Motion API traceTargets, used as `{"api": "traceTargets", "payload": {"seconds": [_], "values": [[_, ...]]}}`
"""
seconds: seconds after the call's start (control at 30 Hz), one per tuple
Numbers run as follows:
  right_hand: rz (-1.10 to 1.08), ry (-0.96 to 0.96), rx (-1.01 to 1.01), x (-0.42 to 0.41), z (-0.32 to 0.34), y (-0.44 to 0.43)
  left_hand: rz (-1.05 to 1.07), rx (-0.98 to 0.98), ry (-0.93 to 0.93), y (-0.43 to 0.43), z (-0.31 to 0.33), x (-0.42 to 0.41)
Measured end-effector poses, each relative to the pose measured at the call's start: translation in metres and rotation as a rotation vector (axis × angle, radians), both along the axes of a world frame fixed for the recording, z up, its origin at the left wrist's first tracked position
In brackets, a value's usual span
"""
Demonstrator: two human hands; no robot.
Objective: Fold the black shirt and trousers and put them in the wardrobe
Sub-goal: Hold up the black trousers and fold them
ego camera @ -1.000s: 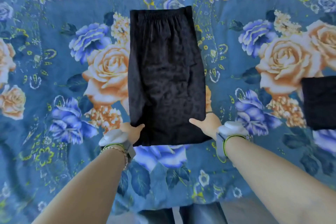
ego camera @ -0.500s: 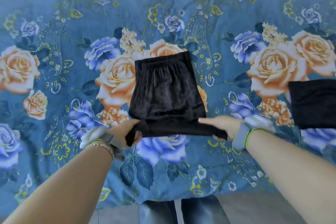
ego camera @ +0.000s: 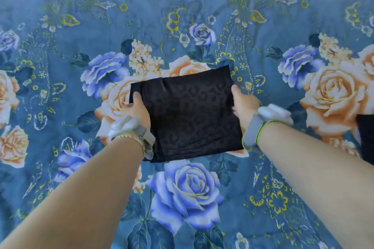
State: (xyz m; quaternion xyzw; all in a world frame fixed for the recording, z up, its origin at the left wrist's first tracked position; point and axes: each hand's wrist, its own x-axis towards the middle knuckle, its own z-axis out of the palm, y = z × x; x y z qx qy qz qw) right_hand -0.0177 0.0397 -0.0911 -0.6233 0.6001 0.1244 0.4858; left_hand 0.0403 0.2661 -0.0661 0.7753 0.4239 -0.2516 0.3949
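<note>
The black trousers [ego camera: 192, 115] lie folded into a squarish packet on the blue flowered bedspread [ego camera: 182, 16], in the middle of the view. My left hand [ego camera: 136, 110] grips the packet's left edge, thumb on top. My right hand [ego camera: 243, 105] holds the right edge with the fingers tucked under or against the cloth. A second black garment, the folded shirt [ego camera: 366, 137], shows only as a dark patch cut off at the right border.
The bedspread covers the whole view, with large orange and blue roses printed on it. Both wrists carry grey bands with white pieces on them.
The trousers were a long strip a second ago. Both hands lifted the near end and carried it away from me over the waistband, leaving a packet half as long.
</note>
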Motion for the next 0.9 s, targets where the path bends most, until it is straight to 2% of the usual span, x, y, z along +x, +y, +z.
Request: {"api": "traceTargets", "payload": {"seconds": [0.03, 0.07, 0.17, 0.3, 0.43, 0.5, 0.67, 0.8, 0.9], "values": [[0.158, 0.062, -0.178, -0.007, -0.006, 0.002, -0.161, 0.210, -0.035, 0.004, -0.002, -0.007], [0.242, 0.067, -0.236, -0.014, -0.010, 0.006, -0.193, 0.221, -0.051, 0.006, -0.012, -0.012], [0.283, 0.042, -0.016, -0.037, -0.015, 0.023, -0.005, -0.065, 0.019, 0.012, -0.037, -0.032], [0.236, -0.077, 0.238, -0.027, -0.017, 0.020, -0.109, -0.183, 0.055, 0.015, -0.043, -0.024], [0.284, -0.063, 0.289, -0.014, -0.023, 0.014, -0.097, -0.425, 0.350, 0.007, -0.037, -0.003], [0.245, -0.111, 0.309, -0.015, -0.018, 0.014, -0.101, -0.453, 0.391, 0.005, -0.035, -0.005], [0.134, -0.303, 0.385, -0.003, 0.004, 0.009, 0.007, -0.574, 0.229, 0.004, -0.011, 0.004], [0.033, -0.459, 0.330, 0.016, 0.047, -0.001, 0.001, -0.523, -0.107, -0.002, 0.031, 0.026], [0.048, -0.553, 0.341, 0.004, 0.063, -0.008, -0.138, -0.454, -0.307, 0.003, 0.046, 0.021]]}}
